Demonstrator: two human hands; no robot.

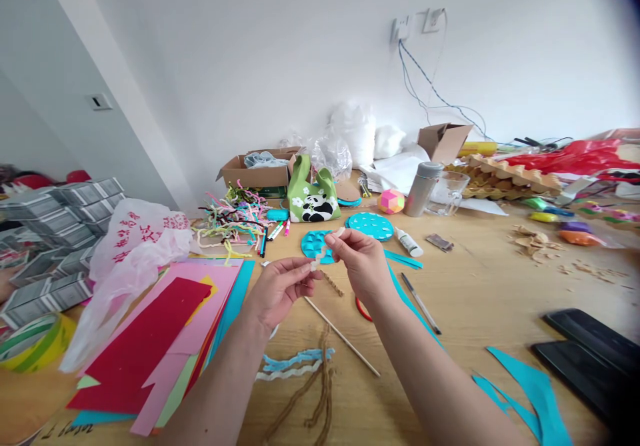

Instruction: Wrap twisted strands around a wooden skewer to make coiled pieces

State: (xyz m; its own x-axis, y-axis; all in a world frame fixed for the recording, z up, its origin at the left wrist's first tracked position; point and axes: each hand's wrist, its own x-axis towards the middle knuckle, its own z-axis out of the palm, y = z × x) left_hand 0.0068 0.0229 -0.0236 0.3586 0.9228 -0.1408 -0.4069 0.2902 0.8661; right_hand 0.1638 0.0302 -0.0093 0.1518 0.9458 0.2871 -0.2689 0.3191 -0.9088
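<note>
Between my two hands, above the middle of the table, stretches a short cream wavy pipe cleaner (320, 257). My left hand (280, 287) pinches its lower end, while the fingers of my right hand (356, 257) close on the upper end. Just under them lies a brown twisted pipe cleaner (333, 284). A thin wooden stick (345, 339) slants across the table nearer to me. Light blue (300, 359) and brown pipe cleaners (326, 386) lie between my forearms. Behind my hands is a blue round piece with raised shapes (311, 245), partly covered.
Coloured paper sheets (145, 339) lie at left beside a plastic bag (135, 246). Toward the back stand a green panda bag (314, 196), a pile of pipe cleaners (235, 216) and a steel flask (423, 189). A pen (421, 303) and phones (575, 373) are at right.
</note>
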